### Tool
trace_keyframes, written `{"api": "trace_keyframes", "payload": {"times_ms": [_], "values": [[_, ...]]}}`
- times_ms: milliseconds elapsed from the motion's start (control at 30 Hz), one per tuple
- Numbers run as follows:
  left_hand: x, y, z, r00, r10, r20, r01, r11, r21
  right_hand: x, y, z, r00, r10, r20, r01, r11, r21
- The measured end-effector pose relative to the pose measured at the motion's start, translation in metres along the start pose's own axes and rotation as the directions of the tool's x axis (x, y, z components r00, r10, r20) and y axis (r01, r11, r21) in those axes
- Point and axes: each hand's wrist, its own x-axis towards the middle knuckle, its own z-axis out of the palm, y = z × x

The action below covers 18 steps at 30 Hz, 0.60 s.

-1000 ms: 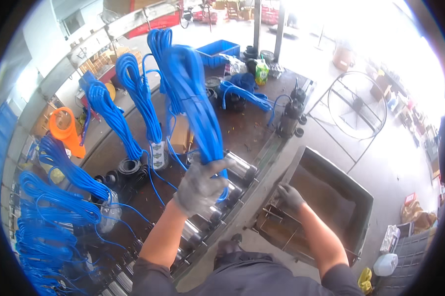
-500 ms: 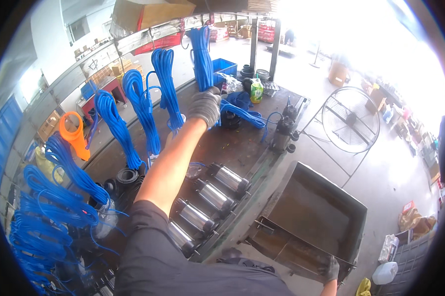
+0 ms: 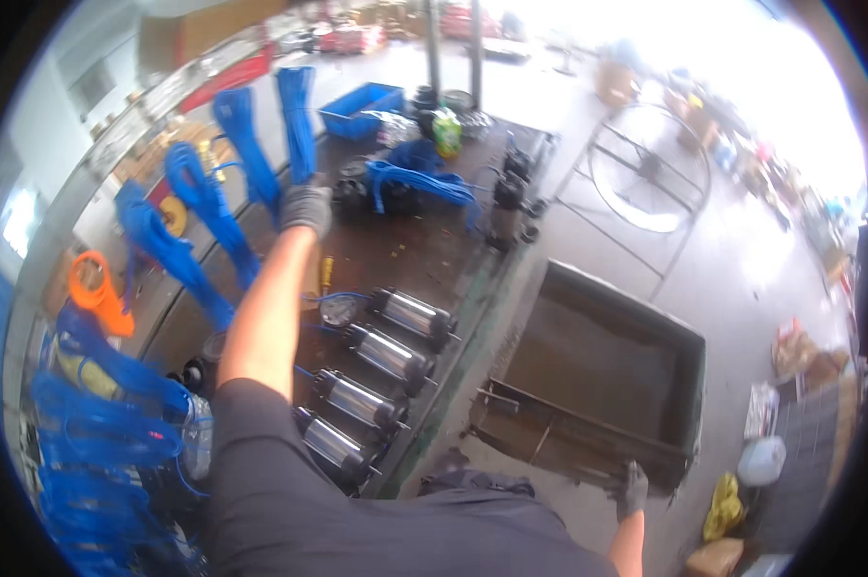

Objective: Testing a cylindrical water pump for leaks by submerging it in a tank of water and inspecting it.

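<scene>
My left hand [image 3: 307,210], in a grey glove, reaches across the bench with its fingers closed around the lower end of a hanging coil of blue cable [image 3: 297,130]. More blue coils, such as one beside it [image 3: 245,144], hang in a row to the left. Lower down, my gloved right hand [image 3: 632,490] has its fingers stretched out beside the near rim of a dark metal tank [image 3: 695,413]; it holds nothing visible. Several silver motor cylinders [image 3: 388,352] with black ends lie on the bench between my arms.
Another blue cable bundle [image 3: 419,181] lies on the bench near a blue bin [image 3: 362,108] and a green bottle [image 3: 446,133]. Black pump bodies [image 3: 507,204] stand at the bench's right edge. A large round fan [image 3: 649,165] stands beyond the tank. An orange holder [image 3: 99,293] hangs at left.
The view has swung, so the bench and coils sit further left and lower. My left hand stays at the same coil's lower end. My right hand's fingers have straightened at the tank rim.
</scene>
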Motion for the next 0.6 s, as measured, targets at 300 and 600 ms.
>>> {"api": "trace_keyframes", "payload": {"times_ms": [300, 600], "values": [[0.004, 0.065, -0.010, 0.816, -0.074, 0.573, -0.214, 0.882, 0.420, 0.037, -0.055, 0.090, 0.760, -0.650, 0.011, 0.566, 0.653, -0.504], [-0.008, 0.193, 0.122, 0.726, 0.344, 0.595, 0.184, 0.737, -0.651, 0.114, -0.066, 0.175, 0.798, -0.576, 0.176, 0.502, 0.474, -0.723]]}}
